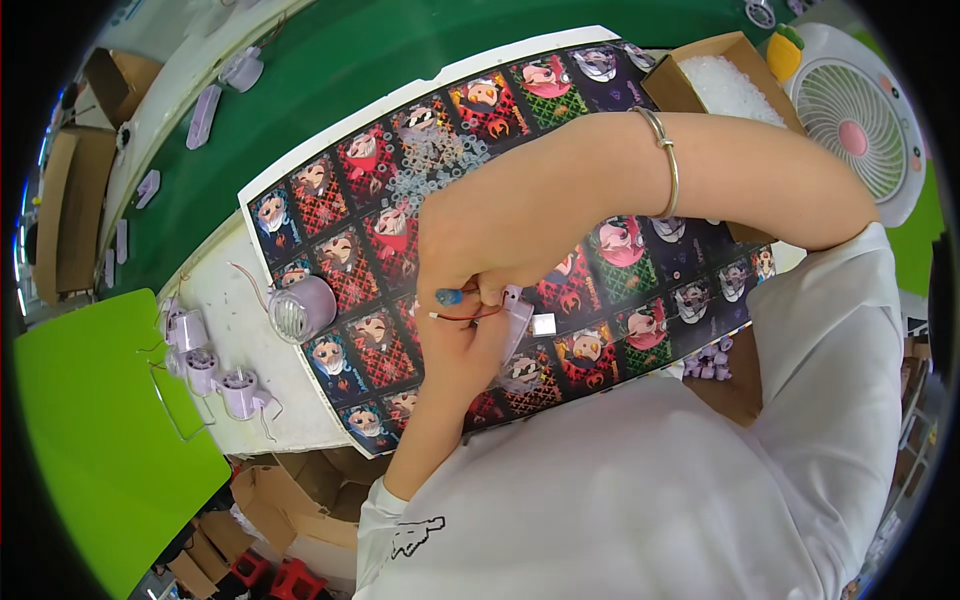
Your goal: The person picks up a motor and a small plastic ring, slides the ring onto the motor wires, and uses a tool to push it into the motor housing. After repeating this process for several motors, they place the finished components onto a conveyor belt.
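Note:
Over the printed sheet (385, 330), my two hands meet close together. My left hand (455, 345), coming up from the lower edge, is closed around a lilac plastic part (517, 322). Red and black wires (470, 317) with a small white plug run across that hand. My right hand (480, 230) reaches in from the right and bends down over the left. Its fingers are pinched at the top of the part by the wires; what they grip is hidden. A small white square piece (543, 324) sits beside the part. A blue spot shows at one fingertip.
Clear little rings (430, 165) lie scattered beyond my hands. A lilac cylindrical housing (303, 308) stands to their left, and several lilac motor units (200, 370) farther left. At the right are a carton of clear pieces (730, 90) and a white fan (850, 130). Behind runs a green belt (330, 80).

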`<state>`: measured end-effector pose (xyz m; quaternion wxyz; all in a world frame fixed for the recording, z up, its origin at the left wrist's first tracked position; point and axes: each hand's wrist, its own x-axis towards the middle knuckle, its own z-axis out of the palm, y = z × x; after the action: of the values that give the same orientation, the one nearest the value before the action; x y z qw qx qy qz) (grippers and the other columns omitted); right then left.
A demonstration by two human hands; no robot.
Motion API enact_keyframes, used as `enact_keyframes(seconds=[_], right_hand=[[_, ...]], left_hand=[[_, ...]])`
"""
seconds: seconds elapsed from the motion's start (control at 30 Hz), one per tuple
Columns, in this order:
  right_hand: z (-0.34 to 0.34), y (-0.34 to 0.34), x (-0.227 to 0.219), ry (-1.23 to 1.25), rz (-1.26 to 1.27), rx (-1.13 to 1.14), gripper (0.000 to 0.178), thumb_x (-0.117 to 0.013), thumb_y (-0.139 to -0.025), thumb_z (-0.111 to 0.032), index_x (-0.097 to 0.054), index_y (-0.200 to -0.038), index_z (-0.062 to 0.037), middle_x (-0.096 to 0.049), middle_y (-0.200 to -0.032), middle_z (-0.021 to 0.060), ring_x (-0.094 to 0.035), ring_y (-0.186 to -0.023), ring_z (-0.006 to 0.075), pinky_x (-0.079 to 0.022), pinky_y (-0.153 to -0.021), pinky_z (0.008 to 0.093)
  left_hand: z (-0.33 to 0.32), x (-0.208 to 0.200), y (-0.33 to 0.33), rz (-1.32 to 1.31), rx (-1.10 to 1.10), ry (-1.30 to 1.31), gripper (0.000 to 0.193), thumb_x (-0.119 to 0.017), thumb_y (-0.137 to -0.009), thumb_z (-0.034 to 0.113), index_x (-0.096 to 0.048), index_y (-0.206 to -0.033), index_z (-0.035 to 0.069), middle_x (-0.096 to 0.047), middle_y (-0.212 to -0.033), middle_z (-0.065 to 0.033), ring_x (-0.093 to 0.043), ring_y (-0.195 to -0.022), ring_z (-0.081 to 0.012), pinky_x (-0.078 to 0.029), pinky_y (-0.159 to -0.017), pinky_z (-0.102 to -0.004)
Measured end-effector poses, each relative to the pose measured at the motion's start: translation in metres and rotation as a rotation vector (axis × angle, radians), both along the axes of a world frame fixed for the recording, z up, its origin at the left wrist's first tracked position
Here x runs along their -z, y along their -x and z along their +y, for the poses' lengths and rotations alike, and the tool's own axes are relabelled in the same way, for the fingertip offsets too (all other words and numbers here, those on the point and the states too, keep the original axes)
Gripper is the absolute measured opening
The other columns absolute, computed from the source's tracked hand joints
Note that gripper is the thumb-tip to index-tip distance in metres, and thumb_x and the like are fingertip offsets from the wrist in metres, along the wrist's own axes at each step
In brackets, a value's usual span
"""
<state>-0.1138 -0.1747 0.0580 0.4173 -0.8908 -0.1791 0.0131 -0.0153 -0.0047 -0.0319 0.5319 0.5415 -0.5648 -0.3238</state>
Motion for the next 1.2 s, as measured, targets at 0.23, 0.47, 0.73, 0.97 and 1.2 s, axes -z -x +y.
enact_keyframes(seconds=[0.23,0.47,0.73,0.97,1.2], right_hand=[[0.001,0.013,-0.021,0.088,0.158,0.166,0.015,-0.068,-0.077,-0.006,-0.057,-0.082,0.0032,-0.058,-0.073,0.0178,-0.058,-0.070,0.0353,-0.046,-0.064,0.0427],[0.035,0.084,0.003,0.652,0.306,0.867,0.031,-0.061,-0.071,0.006,-0.058,-0.102,0.0022,-0.058,-0.100,0.0168,-0.059,-0.096,0.0366,-0.050,-0.082,0.0425],[0.077,0.110,0.054,0.738,0.191,1.306,0.030,-0.060,-0.071,0.007,-0.060,-0.100,-0.0005,-0.059,-0.107,0.0139,-0.053,-0.098,0.0348,-0.047,-0.086,0.0407],[0.111,0.062,0.038,0.153,-0.181,1.207,0.026,-0.061,-0.079,0.008,-0.065,-0.103,-0.0013,-0.060,-0.096,0.0136,-0.060,-0.087,0.0304,-0.051,-0.073,0.0380],[0.117,0.054,0.043,0.108,-0.153,1.289,0.024,-0.068,-0.075,0.009,-0.069,-0.097,-0.0003,-0.063,-0.091,0.0111,-0.064,-0.077,0.0234,-0.052,-0.066,0.0310]], left_hand=[[0.006,0.000,-0.007,-0.108,0.047,-0.174,0.020,-0.055,-0.082,0.001,-0.069,-0.096,0.000,-0.068,-0.090,-0.0154,-0.064,-0.077,-0.0275,-0.050,-0.072,-0.0353],[0.001,-0.006,-0.007,-0.067,0.094,-0.092,0.035,-0.047,-0.084,-0.004,-0.069,-0.111,-0.002,-0.067,-0.095,-0.0131,-0.061,-0.085,-0.0223,-0.046,-0.078,-0.0297],[0.002,-0.009,0.001,-0.073,0.042,-0.208,0.035,-0.049,-0.088,-0.003,-0.068,-0.116,0.001,-0.064,-0.098,-0.0113,-0.059,-0.091,-0.0221,-0.045,-0.082,-0.0311],[0.004,-0.006,0.001,-0.007,0.072,-0.188,0.035,-0.050,-0.090,-0.001,-0.065,-0.122,0.000,-0.063,-0.096,-0.0095,-0.055,-0.089,-0.0209,-0.044,-0.081,-0.0321],[0.003,-0.011,0.001,0.037,0.084,-0.180,0.033,-0.052,-0.092,0.005,-0.063,-0.122,-0.003,-0.061,-0.101,-0.0151,-0.052,-0.098,-0.0315,-0.043,-0.088,-0.0399]])
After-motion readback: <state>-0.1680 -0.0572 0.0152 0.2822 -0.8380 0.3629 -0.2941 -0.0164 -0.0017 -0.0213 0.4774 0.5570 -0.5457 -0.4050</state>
